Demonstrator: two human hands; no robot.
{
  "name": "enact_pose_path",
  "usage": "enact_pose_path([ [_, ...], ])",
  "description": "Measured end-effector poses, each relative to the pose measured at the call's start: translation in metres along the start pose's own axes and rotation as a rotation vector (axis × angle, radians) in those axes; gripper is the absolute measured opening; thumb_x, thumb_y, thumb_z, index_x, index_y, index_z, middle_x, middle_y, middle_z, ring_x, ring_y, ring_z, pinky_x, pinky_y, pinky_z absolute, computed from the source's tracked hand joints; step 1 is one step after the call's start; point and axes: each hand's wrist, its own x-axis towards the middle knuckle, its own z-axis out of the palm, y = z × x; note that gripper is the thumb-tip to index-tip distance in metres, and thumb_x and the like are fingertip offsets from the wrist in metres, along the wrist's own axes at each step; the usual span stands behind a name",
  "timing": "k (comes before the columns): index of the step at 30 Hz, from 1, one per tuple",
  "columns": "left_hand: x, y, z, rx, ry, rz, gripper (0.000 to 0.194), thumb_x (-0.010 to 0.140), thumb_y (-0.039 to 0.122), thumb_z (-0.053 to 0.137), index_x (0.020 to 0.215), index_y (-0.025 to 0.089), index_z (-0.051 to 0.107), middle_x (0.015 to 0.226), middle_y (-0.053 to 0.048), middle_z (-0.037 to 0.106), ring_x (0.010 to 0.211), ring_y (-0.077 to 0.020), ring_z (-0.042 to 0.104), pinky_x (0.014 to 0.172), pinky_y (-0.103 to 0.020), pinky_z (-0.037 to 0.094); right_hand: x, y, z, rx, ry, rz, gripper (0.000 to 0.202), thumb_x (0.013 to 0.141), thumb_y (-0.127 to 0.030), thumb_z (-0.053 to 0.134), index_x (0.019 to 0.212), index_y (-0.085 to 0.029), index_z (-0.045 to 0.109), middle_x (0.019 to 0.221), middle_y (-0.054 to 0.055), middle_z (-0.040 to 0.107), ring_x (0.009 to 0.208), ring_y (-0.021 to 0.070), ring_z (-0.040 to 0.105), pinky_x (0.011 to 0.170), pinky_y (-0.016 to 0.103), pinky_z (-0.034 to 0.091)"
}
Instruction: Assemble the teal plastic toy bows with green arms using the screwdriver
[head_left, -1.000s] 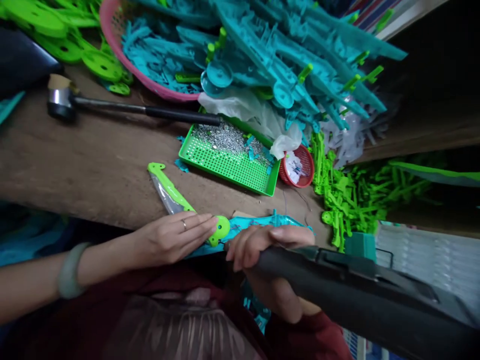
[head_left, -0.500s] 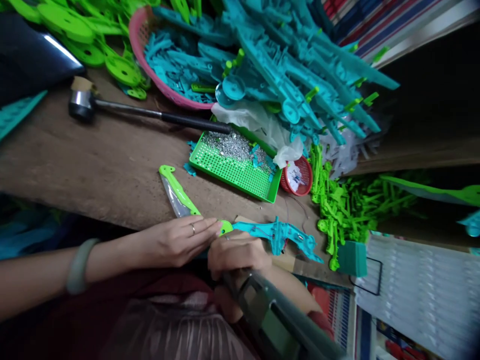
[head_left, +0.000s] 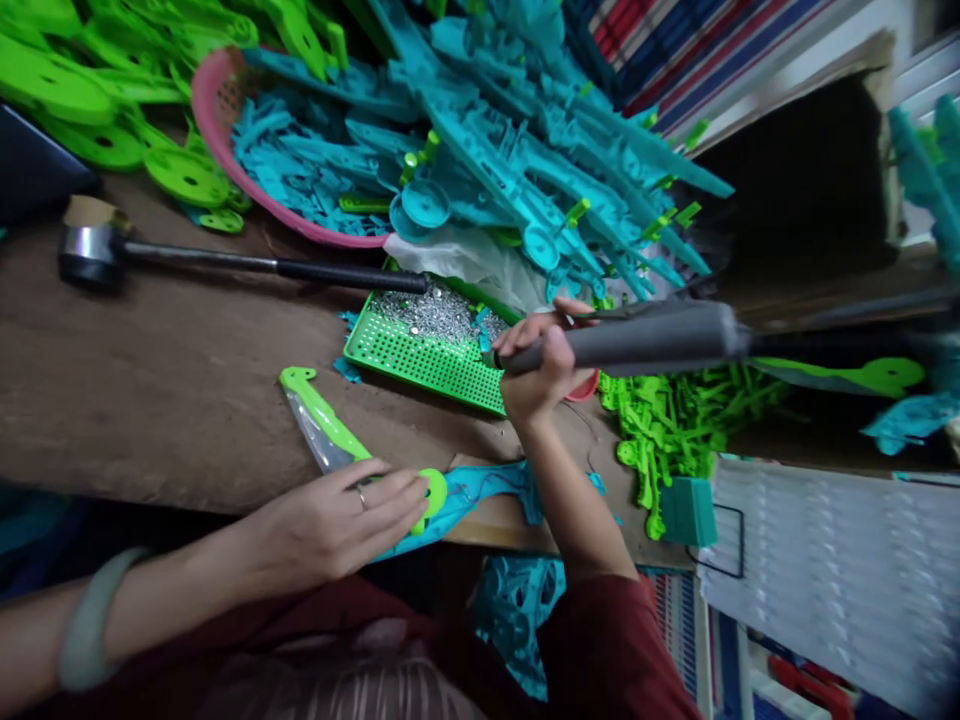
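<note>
My left hand (head_left: 341, 520) lies over a lime-green plastic piece (head_left: 316, 407) with a grey blade-like side, fingers together, pressing it on a long blue plastic part (head_left: 480, 487). The green piece's rounded end shows past my fingertips, and its middle is hidden under the hand. My right hand (head_left: 541, 365) is closed around a grey power screwdriver (head_left: 645, 338), its tip end toward the left. That hand is above the right end of a green perforated tray (head_left: 427, 372), which holds many small silver screws (head_left: 431, 312). My right forearm covers part of the blue plastic part.
A hammer (head_left: 202, 258) lies behind the tray, its handle end over the screws. A pink basket (head_left: 281, 205) of blue pieces stands at the back, beside heaped blue parts (head_left: 487, 140). Lime-green parts pile up at left (head_left: 97, 90) and right (head_left: 660, 425).
My right hand has lifted the screwdriver away from the parts by my left hand and moved it up to the tray. The blue part has slid left, and my left hand stays on the green piece.
</note>
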Motion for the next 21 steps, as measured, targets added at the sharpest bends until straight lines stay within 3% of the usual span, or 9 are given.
enact_pose_path([
  [4,0.005,0.0,0.001,-0.009,0.05,-0.005,0.041,0.096,0.009,0.042,0.127,0.013,0.067,0.138,-0.009,0.067,0.128,-0.0241,0.06,0.106,-0.039,0.051,0.005,0.032,0.0,-0.069,0.01,0.08,0.015,0.084,-0.03,0.052,0.099,-0.028,0.05,0.058,-0.009,0.041,0.041,0.0097,0.044,0.045,0.024,0.043],
  [11,0.008,0.006,-0.001,0.033,0.091,0.017,0.037,0.096,0.014,0.043,0.121,0.01,0.071,0.132,-0.013,0.069,0.124,-0.025,0.063,0.106,-0.038,0.052,-0.003,0.035,-0.003,-0.162,0.006,0.148,0.028,0.082,-0.046,0.055,0.101,-0.028,0.044,0.056,-0.011,0.038,0.041,0.0102,0.043,0.043,0.026,0.042],
  [15,0.006,0.01,-0.002,0.084,0.095,0.012,0.039,0.096,0.014,0.041,0.122,0.01,0.07,0.133,-0.013,0.069,0.122,-0.0245,0.064,0.101,-0.035,0.054,0.002,0.041,-0.002,-0.133,0.021,0.134,0.024,0.083,-0.04,0.056,0.099,-0.027,0.044,0.056,-0.011,0.04,0.041,0.0093,0.045,0.043,0.024,0.043],
  [19,0.004,0.014,-0.001,0.136,0.114,0.003,0.039,0.096,0.016,0.041,0.121,0.007,0.071,0.132,-0.015,0.069,0.121,-0.0265,0.066,0.101,-0.036,0.055,0.0,0.017,0.01,-0.072,0.071,0.079,0.013,0.086,-0.027,0.053,0.098,-0.026,0.05,0.059,-0.01,0.044,0.042,0.0081,0.047,0.046,0.023,0.047],
  [21,0.004,0.015,0.0,0.168,0.135,0.023,0.038,0.096,0.019,0.044,0.12,0.007,0.071,0.129,-0.016,0.071,0.118,-0.0258,0.067,0.101,-0.036,0.055,-0.012,-0.007,0.02,-0.025,0.012,0.064,0.012,0.09,-0.027,0.049,0.101,-0.027,0.053,0.061,-0.009,0.044,0.043,0.0078,0.046,0.046,0.022,0.048],
])
